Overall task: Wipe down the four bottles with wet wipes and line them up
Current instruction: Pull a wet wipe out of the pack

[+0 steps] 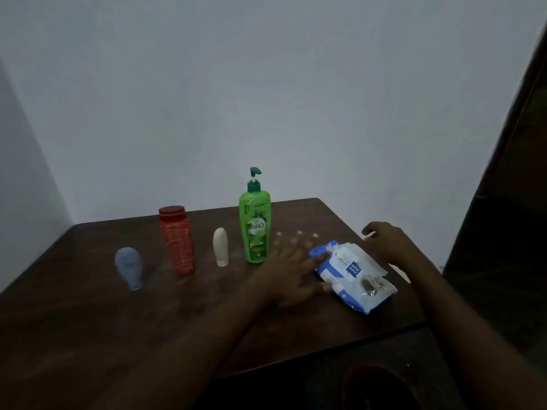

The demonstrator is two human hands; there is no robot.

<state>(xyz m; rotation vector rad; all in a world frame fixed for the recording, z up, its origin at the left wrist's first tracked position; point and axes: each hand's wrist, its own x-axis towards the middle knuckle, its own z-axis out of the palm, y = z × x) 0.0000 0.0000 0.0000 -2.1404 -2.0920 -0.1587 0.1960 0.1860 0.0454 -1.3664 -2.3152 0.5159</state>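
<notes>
Home room: toiletry bottles on wooden table.

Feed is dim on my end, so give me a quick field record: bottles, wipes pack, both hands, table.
bottles: four standing in a loose row: blue bottle, red bottle, white bottle, green pump bottle
wipes pack: blue-and-white wet wipes pack lying flat, right of the green pump bottle
left hand: left hand spread, blurred, at the pack's left edge
right hand: right hand behind the pack, holding nothing
table: dark wooden table
wipe out: none visible
</notes>
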